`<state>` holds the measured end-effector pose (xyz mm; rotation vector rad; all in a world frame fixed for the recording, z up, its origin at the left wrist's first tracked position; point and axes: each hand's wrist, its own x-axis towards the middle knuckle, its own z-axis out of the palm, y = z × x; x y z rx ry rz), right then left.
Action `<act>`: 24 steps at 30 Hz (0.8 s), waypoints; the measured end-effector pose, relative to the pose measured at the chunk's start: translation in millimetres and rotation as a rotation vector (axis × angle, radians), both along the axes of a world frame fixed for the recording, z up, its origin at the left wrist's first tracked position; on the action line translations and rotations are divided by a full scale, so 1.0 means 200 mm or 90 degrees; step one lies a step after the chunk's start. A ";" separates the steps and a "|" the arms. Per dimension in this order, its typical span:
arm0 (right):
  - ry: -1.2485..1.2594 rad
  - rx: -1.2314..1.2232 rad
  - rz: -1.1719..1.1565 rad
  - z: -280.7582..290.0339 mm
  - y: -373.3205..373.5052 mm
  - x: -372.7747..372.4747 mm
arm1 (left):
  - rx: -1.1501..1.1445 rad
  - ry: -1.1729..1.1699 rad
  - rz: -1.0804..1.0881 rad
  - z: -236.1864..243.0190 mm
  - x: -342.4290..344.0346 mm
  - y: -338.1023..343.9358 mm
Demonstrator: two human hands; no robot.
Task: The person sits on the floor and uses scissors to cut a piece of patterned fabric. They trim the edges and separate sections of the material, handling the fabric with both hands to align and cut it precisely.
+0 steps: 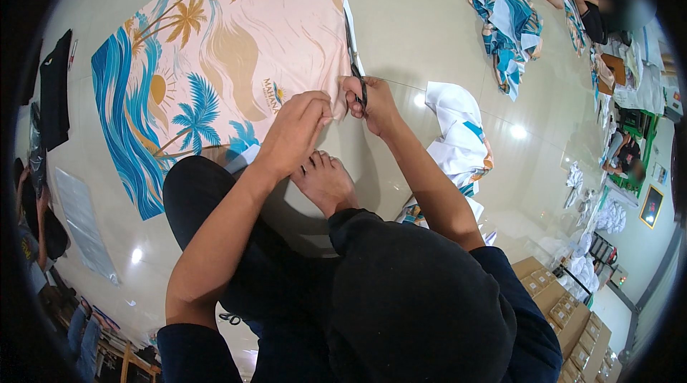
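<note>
A large printed fabric panel (236, 54) lies spread on the floor, pale pink with blue waves, palm trees and a sun. My right hand (373, 105) is closed round the handles of black scissors (353, 61). Their long blades lie along the panel's right edge, beside a narrow white strip (351, 14). My left hand (297, 131) pinches the panel's near right corner, where the cloth is bunched up close to the scissors. Just below my left hand is my bare foot (328, 179).
Crumpled printed pieces (504, 21) lie at the far right. White and printed scraps (458, 125) rest beside my right forearm. A clear plastic sheet (86, 225) and black cloth (55, 89) are at left. Cardboard boxes (565, 304) stand at lower right. Other people sit near both edges.
</note>
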<state>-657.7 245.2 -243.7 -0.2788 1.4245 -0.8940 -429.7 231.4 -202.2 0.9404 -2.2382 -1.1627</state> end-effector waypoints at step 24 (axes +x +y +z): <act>0.029 0.009 -0.031 -0.02 -0.02 0.10 | 0.043 0.017 -0.012 0.04 0.04 -0.03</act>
